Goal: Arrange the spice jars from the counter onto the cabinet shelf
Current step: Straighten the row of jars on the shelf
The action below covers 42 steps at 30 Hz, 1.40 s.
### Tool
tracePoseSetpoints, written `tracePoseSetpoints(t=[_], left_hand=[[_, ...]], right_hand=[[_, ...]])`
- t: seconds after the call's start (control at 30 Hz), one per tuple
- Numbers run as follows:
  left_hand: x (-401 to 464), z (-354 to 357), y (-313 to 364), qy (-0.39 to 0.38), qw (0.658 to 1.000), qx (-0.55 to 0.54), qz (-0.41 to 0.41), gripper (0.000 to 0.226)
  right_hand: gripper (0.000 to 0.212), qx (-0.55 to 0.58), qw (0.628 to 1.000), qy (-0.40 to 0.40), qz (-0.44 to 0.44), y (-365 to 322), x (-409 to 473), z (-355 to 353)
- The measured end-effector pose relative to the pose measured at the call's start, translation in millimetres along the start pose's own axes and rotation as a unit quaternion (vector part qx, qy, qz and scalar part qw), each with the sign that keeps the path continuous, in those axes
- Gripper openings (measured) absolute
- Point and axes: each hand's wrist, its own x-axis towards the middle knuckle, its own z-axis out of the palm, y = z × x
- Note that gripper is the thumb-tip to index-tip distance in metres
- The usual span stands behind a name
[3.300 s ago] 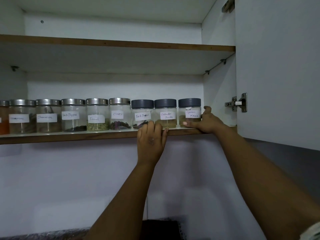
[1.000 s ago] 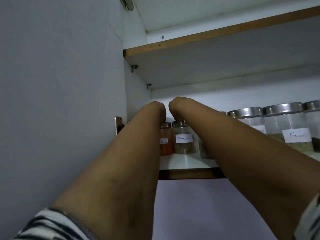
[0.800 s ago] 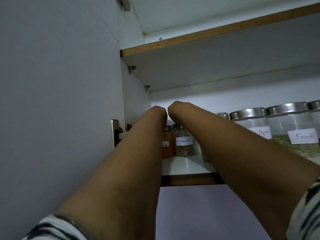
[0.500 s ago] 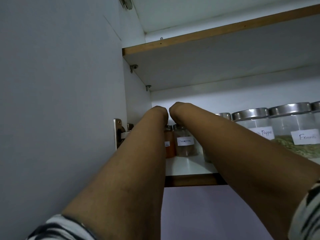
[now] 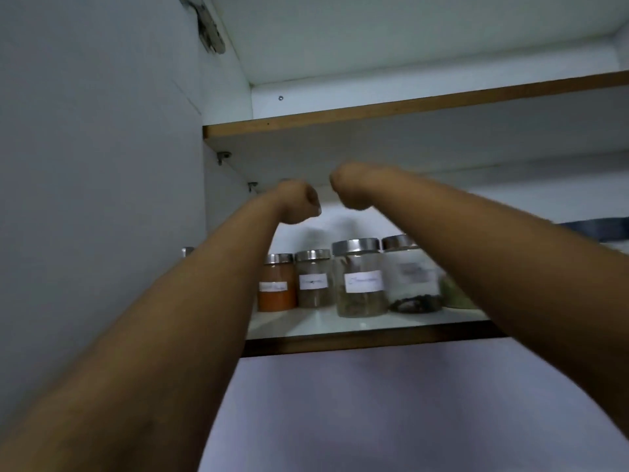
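Four spice jars (image 5: 360, 277) showing on cabinet shelf (image 5: 340, 327), steel-lidded, labelled; glass, likely rigid, smooth, breakable; best taken round the body. Left hand (image 5: 299, 202) and right hand (image 5: 349, 190) hovering above, fingers curling, holding nothing

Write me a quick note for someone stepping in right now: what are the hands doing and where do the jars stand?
Left hand and right hand: raised above the jars, fingers curled, nothing seen in either grip.
Jars: orange jar at the far left of the shelf, then three more steel-lidded ones; others hide behind the right arm.
Done: these jars stand upright on the shelf.
Left: the counter is out of view, so check it for remaining jars.
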Motion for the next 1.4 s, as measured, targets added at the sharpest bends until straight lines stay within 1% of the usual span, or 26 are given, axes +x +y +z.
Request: tracePoseSetpoints(t=[0.03, 0.1, 0.17, 0.23, 0.37, 0.5, 0.6, 0.73, 0.83, 0.9, 0.97, 1.03, 1.07, 1.13, 1.2, 1.27, 1.33, 1.37, 1.4], left_hand=[[-4.9, -6.1, 14.9, -0.005, 0.999, -0.027, 0.019, 0.025], [-10.2, -9.6, 39.1, -0.033, 0.996, -0.059, 0.055, 0.026], [-16.7, -9.6, 60.9, -0.066, 0.993, -0.04, 0.086, 0.03], [-19.5, -5.9, 76.4, -0.089, 0.992, 0.004, 0.088, 0.035], [-21.6, 0.7, 93.9, -0.087, 0.99, 0.077, 0.083, 0.032], [-17.2, 11.4, 97.7, -0.086, 0.988, 0.083, 0.092, 0.022], [-10.9, 20.1, 92.9, -0.075, 0.99, 0.074, 0.091, 0.021], [-0.1, 37.8, 74.6, -0.049, 0.995, 0.027, 0.082, 0.017], [9.0, 53.8, 63.2, -0.035, 0.997, 0.0, 0.075, 0.016], [16.6, 64.7, 58.1, -0.03, 0.997, -0.018, 0.069, 0.017], [24.0, 74.3, 54.3, -0.025, 0.998, -0.025, 0.061, 0.018], [31.4, 82.2, 50.9, -0.024, 0.998, -0.028, 0.056, 0.019], [34.9, 85.5, 49.0, -0.025, 0.998, -0.031, 0.054, 0.019], [40.9, 91.3, 45.3, -0.027, 0.998, -0.031, 0.051, 0.019], [45.7, 97.4, 41.7, -0.023, 0.998, -0.028, 0.052, 0.019], [49.8, 103.3, 38.8, -0.019, 0.998, -0.029, 0.053, 0.019], [52.9, 106.9, 37.3, -0.019, 0.998, -0.031, 0.055, 0.019], [54.2, 107.7, 36.5, -0.02, 0.998, -0.032, 0.055, 0.019], [55.6, 108.1, 35.6, -0.018, 0.998, -0.034, 0.056, 0.019]], right_hand=[[0.037, 0.04, 0.999, -0.003, -0.001, 12.1, -10.2, -4.2], [0.034, 0.053, 0.998, -0.03, -0.026, 45.7, -29.0, -13.6], [0.034, 0.046, 0.995, -0.085, -0.038, 67.7, -50.9, -17.1], [0.033, 0.067, 0.99, -0.114, -0.048, 80.6, -65.5, -11.7], [0.034, 0.082, 0.988, -0.12, -0.057, 91.6, -74.6, 8.4], [0.031, 0.11, 0.987, -0.097, -0.069, 89.4, -75.0, 21.2], [0.025, 0.088, 0.991, -0.077, -0.069, 84.7, -69.5, 34.7], [0.022, 0.058, 0.995, -0.058, -0.057, 74.9, -55.0, 50.9], [0.022, 0.053, 0.996, -0.068, -0.036, 69.3, -39.4, 62.0], [0.018, 0.002, 0.996, -0.087, -0.036, 63.2, -28.0, 70.5], [0.01, -0.082, 0.991, -0.101, -0.037, 54.9, -17.3, 77.6], [0.009, -0.124, 0.986, -0.111, -0.021, 48.6, -6.7, 83.8], [0.011, -0.13, 0.984, -0.116, -0.018, 47.0, -2.8, 87.1], [0.024, -0.143, 0.981, -0.127, -0.017, 45.4, 6.1, 93.9], [0.027, -0.147, 0.98, -0.136, -0.021, 43.4, 14.3, 101.8], [0.023, -0.121, 0.983, -0.137, -0.009, 41.2, 21.0, 107.9], [0.007, -0.112, 0.985, -0.131, -0.005, 41.9, 25.0, 111.4], [0.004, -0.111, 0.986, -0.127, -0.004, 43.0, 25.8, 112.9], [0.008, -0.107, 0.987, -0.122, 0.0, 44.7, 26.6, 114.5]])
